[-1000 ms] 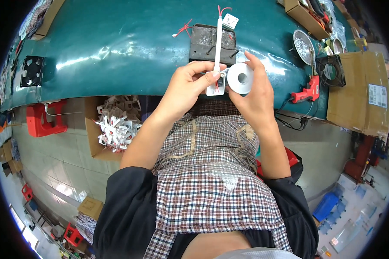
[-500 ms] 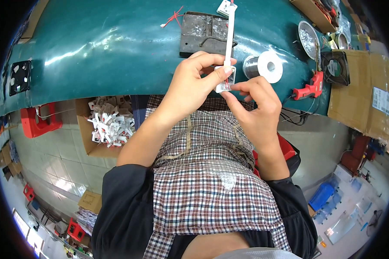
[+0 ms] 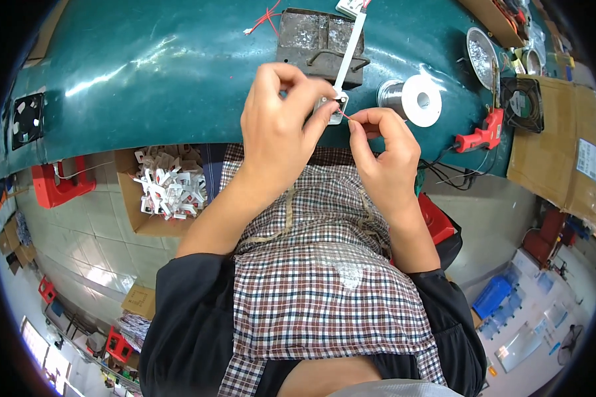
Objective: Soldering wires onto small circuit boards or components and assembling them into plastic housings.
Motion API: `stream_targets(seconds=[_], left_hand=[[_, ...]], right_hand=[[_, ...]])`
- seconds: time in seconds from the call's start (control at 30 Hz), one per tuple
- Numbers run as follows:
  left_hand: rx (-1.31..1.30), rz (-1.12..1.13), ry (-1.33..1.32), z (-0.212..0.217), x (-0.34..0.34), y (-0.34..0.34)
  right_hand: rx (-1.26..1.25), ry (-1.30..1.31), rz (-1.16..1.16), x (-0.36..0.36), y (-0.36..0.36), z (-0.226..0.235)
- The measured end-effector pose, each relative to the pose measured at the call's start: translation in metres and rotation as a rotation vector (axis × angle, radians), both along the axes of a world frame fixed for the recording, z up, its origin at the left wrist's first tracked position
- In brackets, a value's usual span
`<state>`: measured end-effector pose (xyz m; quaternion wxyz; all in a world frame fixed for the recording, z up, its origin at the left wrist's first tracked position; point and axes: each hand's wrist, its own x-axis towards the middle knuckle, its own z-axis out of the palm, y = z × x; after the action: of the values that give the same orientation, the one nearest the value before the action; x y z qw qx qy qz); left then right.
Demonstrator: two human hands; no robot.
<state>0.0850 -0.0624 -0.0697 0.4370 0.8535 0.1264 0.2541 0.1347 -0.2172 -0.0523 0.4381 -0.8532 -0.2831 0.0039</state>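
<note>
Left hand: fingers curled, the white strip is gripped at its lower end, above the tabletop's near edge.
Right hand: fingertips pinched shut on a thin red wire beside it.

Teal surface, white strip with a thin red wire, silver solder spool, red glue gun, brown-and-white checked apron, white parts in a brown cardboard box
</note>
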Motion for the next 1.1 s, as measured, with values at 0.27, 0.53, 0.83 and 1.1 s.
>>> stream_targets(seconds=[0.27, 0.53, 0.83, 1.1], left_hand=[[-0.047, -0.185, -0.034, -0.011, -0.002, 0.001], [-0.059, -0.179, -0.077, -0.005, -0.001, -0.008], [-0.061, -0.177, -0.148, -0.013, 0.004, -0.012], [0.030, -0.165, -0.143, -0.010, 0.004, -0.011]], right_hand=[[0.026, 0.061, -0.021, -0.004, -0.002, -0.014], [0.126, -0.160, -0.808, 0.048, -0.094, 0.031], [-0.028, 0.143, -1.090, 0.103, -0.194, -0.033], [1.050, 0.605, -0.758, 0.093, -0.199, -0.018]])
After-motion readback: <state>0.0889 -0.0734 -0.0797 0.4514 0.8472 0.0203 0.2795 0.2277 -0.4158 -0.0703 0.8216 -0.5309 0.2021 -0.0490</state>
